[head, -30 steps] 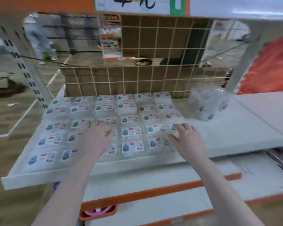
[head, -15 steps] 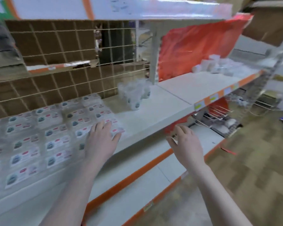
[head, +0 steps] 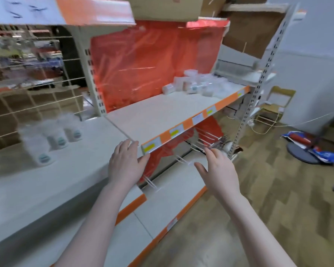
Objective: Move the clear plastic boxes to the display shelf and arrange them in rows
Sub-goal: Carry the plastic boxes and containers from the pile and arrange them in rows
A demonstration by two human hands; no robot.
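A heap of clear plastic boxes (head: 196,85) lies at the far right end of the white display shelf (head: 162,114) with the orange front strip. A few blurred clear boxes (head: 52,137) stand upright on the left shelf section. My left hand (head: 125,162) hovers with straight fingers at the front corner where the two shelf sections meet. My right hand (head: 219,170) is held out below the shelf edge, fingers spread, holding nothing.
A red plastic sheet (head: 152,60) hangs behind the shelf. Wire hooks (head: 206,143) stick out under it, above a lower white shelf (head: 174,191). A perforated upright post (head: 253,93) marks the right end. A folding chair (head: 276,106) and a fan base (head: 305,153) stand on the wooden floor.
The view has swung right, away from the rows of labelled boxes on the left shelf. Both hands left those boxes and moved right, empty, toward the shelf with the heap.
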